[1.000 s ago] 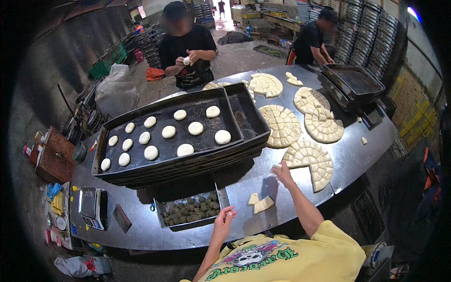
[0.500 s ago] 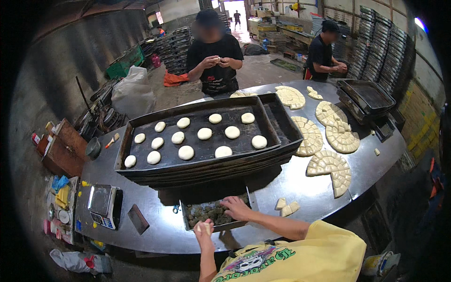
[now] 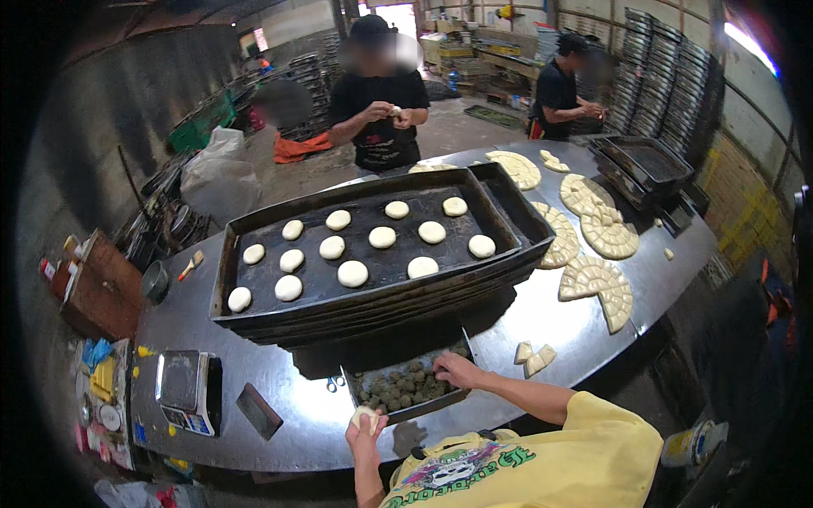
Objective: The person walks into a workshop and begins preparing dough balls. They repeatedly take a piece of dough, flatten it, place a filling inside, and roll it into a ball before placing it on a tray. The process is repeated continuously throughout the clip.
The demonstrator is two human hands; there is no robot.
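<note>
A pale piece of dough [image 3: 365, 414] rests in my left hand [image 3: 364, 436], with the fingers closed round it, just off the near left corner of a metal tray [image 3: 430, 407]. Dark greenish-brown balls of filling [image 3: 400, 386] are heaped in that tray. My right hand [image 3: 458, 371] reaches over the tray's right end, fingers curled down at the balls; what they pinch, if anything, is hidden. Beyond stands a stack of dark baking pans [image 3: 364, 303], the top one bearing round white dough buns [image 3: 353, 273] in rows.
On the left are a scale [image 3: 185, 391], a dark metal block [image 3: 258, 411], scissors [image 3: 335, 383] and a brush [image 3: 191, 264]. Cut dough rounds [image 3: 598, 286] and small dough pieces [image 3: 535, 359] lie to the right. Two co-workers [image 3: 378, 118] stand across the table, near more pans [image 3: 648, 161].
My right hand has moved rightward over the filling and its fingers have drawn in. The dough in my left hand shows more openly. The whole view has shifted slightly.
</note>
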